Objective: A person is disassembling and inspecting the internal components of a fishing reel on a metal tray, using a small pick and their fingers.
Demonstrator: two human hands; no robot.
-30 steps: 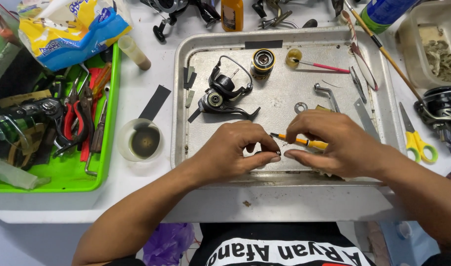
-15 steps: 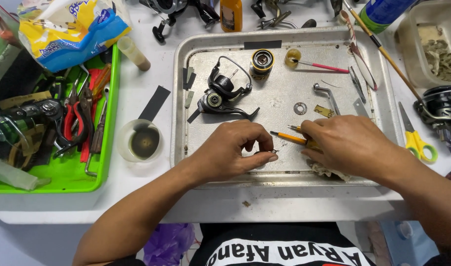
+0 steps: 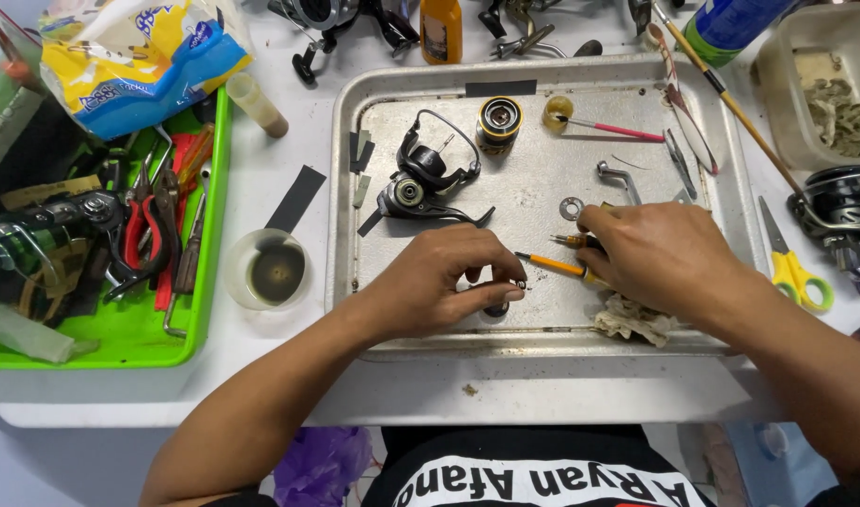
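Note:
A metal tray (image 3: 712, 324) lies in front of me with a black fishing reel body (image 3: 420, 183) on its left half. My left hand (image 3: 444, 282) pinches a small dark reel part (image 3: 498, 305) against the tray floor near the front rim. My right hand (image 3: 660, 253) rests to the right of it, over an orange-handled screwdriver (image 3: 547, 265) whose tip points left toward the small part; a second tool shows at its fingers. A crumpled rag (image 3: 636, 321) sits under the right palm. A metal washer (image 3: 572, 207) and a reel handle arm (image 3: 618, 178) lie just beyond the right hand.
A spool (image 3: 498, 120) and a pink-handled brush (image 3: 618, 129) sit at the tray's back. A green tray (image 3: 120, 333) of pliers and tools is on the left, a small cup (image 3: 265, 270) between the trays. Yellow-handled scissors (image 3: 791, 268) and another reel (image 3: 843, 207) lie right.
My right hand has drawn back to the right, away from my left hand, and uncovered the orange screwdriver's shaft. My left hand stays on the small part.

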